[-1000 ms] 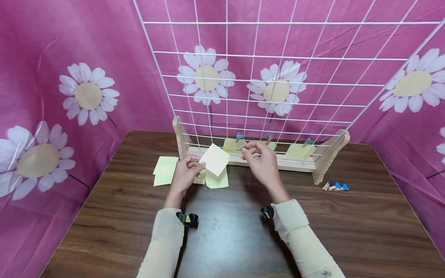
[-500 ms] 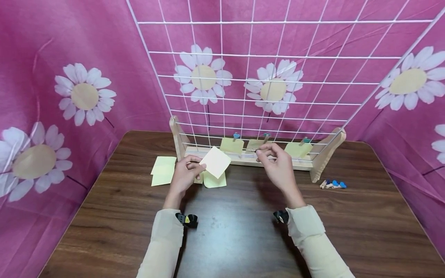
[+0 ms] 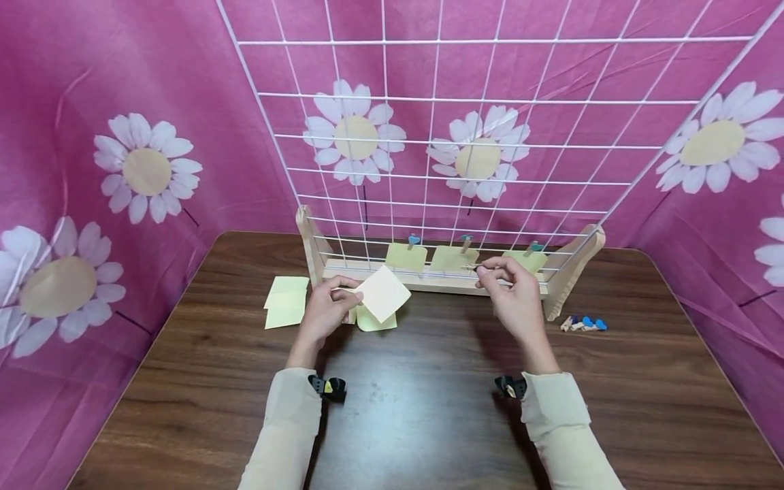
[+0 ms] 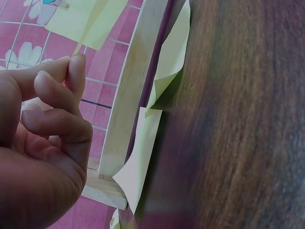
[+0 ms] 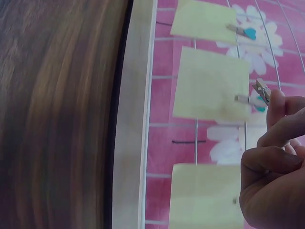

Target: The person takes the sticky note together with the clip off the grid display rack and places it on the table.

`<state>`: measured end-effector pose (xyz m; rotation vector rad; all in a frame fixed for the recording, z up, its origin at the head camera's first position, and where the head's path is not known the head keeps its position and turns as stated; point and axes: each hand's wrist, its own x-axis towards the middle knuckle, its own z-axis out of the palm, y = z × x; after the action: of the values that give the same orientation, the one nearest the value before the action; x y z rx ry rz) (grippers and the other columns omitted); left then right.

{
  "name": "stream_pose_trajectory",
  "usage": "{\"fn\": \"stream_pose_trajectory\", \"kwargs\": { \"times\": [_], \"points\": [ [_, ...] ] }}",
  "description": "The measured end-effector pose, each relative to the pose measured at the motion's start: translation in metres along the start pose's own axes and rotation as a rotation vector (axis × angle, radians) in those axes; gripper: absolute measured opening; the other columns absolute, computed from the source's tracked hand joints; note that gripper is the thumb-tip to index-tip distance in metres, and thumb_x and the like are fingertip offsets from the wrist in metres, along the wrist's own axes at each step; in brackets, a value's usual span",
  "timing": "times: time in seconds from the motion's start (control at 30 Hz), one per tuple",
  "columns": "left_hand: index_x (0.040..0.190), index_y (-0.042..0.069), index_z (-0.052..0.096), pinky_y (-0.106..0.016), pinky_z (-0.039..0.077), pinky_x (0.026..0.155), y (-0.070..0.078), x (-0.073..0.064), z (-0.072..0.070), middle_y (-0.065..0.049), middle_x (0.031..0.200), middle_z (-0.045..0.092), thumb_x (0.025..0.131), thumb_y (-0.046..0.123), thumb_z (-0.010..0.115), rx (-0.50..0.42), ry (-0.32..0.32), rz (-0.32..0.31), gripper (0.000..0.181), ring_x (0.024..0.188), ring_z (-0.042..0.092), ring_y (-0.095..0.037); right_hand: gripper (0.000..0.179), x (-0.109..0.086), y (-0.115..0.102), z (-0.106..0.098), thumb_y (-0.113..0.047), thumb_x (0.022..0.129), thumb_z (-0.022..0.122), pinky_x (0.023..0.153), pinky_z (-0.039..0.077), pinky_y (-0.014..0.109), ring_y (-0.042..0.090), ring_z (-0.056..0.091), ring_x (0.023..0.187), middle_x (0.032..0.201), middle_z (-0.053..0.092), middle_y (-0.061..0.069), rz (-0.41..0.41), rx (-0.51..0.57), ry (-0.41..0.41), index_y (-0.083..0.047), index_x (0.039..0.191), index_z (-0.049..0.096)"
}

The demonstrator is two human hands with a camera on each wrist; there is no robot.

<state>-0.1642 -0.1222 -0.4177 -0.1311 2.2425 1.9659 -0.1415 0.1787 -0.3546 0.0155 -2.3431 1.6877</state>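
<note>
In the head view my left hand point(image 3: 327, 309) pinches a pale yellow sticky note point(image 3: 384, 294) by one corner, in front of the white wire grid point(image 3: 478, 100). My right hand point(image 3: 516, 292) pinches a small wooden clothespin point(image 5: 260, 89) between thumb and fingertip, its tip pointing away from the fingers in the right wrist view. Along the grid's low wires hang three notes, a left one point(image 3: 406, 256), a middle one point(image 3: 450, 258) and a right one point(image 3: 531, 260), each under a clothespin with a blue or green heart. The right hand partly covers the right note.
The grid stands on a wooden base with a left foot point(image 3: 311, 241) and a right foot point(image 3: 572, 272). Loose sticky notes point(image 3: 286, 309) lie left of the left hand, and another note point(image 3: 375, 322) lies behind the held one. Several clothespins point(image 3: 584, 324) lie at the right.
My right hand has moved rightward along the front of the grid with the clothespin, uncovering the middle note. The left hand holds its sticky note at nearly the same place.
</note>
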Motion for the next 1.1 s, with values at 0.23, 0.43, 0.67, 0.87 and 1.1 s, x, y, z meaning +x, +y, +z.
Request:
{"fn": "stream_pose_trajectory", "kwargs": {
  "times": [0.23,0.43,0.67,0.87,1.1],
  "points": [
    [0.106,0.008,0.063,-0.028,0.045,0.051,-0.006,0.003,0.004,-0.023,0.083,0.066,0.086,0.012,0.066,0.074,-0.026,0.027,0.020,0.047,0.045,-0.016,0.022,0.004,0.031,-0.016,-0.017,0.090,0.062,0.032,0.034,0.024,0.006,0.040,0.031,0.062,0.063,-0.016,0.039,-0.001,0.049,-0.001,0.106,0.060],
    [0.106,0.008,0.063,-0.025,0.041,0.049,-0.010,0.004,0.006,-0.022,0.077,0.064,0.087,0.012,0.064,0.110,-0.040,0.048,0.020,0.047,0.045,-0.015,0.024,0.001,0.042,-0.027,-0.018,0.090,0.062,0.033,0.036,0.024,0.007,0.041,0.033,0.063,0.064,-0.015,0.066,-0.007,0.088,-0.002,0.108,0.060],
    [0.104,0.009,0.065,-0.027,0.044,0.050,-0.010,0.006,0.010,-0.022,0.081,0.065,0.088,0.011,0.063,0.140,-0.065,0.075,0.016,0.049,0.046,-0.016,0.023,-0.006,0.026,-0.043,-0.012,0.091,0.059,0.035,0.039,0.024,0.009,0.042,0.032,0.060,0.060,-0.022,0.062,-0.036,0.092,0.005,0.107,0.058],
    [0.103,0.009,0.065,-0.024,0.042,0.050,-0.007,0.008,0.013,-0.021,0.084,0.066,0.088,0.011,0.063,0.145,-0.090,0.066,0.015,0.051,0.045,-0.013,0.023,-0.008,0.025,-0.059,-0.012,0.091,0.059,0.036,0.039,0.025,0.009,0.042,0.033,0.060,0.061,-0.019,0.076,-0.034,0.129,0.006,0.106,0.057],
    [0.102,0.007,0.065,-0.022,0.038,0.047,-0.005,0.011,0.019,-0.024,0.085,0.066,0.087,0.010,0.064,0.173,-0.120,0.055,0.016,0.049,0.044,-0.012,0.019,-0.003,0.058,-0.076,-0.014,0.090,0.061,0.035,0.035,0.023,0.008,0.042,0.034,0.060,0.062,-0.016,0.113,-0.014,0.172,0.000,0.103,0.059]
  ]
}}
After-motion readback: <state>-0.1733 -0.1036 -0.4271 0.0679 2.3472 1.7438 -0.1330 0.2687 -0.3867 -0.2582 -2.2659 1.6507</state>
